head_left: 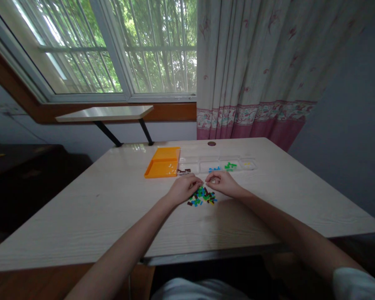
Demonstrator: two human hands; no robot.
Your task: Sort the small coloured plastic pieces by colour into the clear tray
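A small heap of loose plastic building bricks (203, 197) in green, blue, brown and yellow lies on the table before me. At its upper left edge is my left hand (184, 188), fingers bent and tips drawn together. My right hand (225, 183) is just above the heap's right side, thumb and forefinger pinched. Whatever either hand holds is too small to make out. Behind them runs a clear divided tray (201, 158): brown bricks (184, 171), blue bricks (214, 169), green bricks (230, 166) and a little yellow (246, 163) sit in separate compartments.
An orange open case (162, 154) with a few white pieces (171, 166) stands at the tray's left end. A round dark disc (211, 143) is near the table's (112, 216) back edge. A raised shelf (106, 112) stands at back left, by the window and curtain (237, 62).
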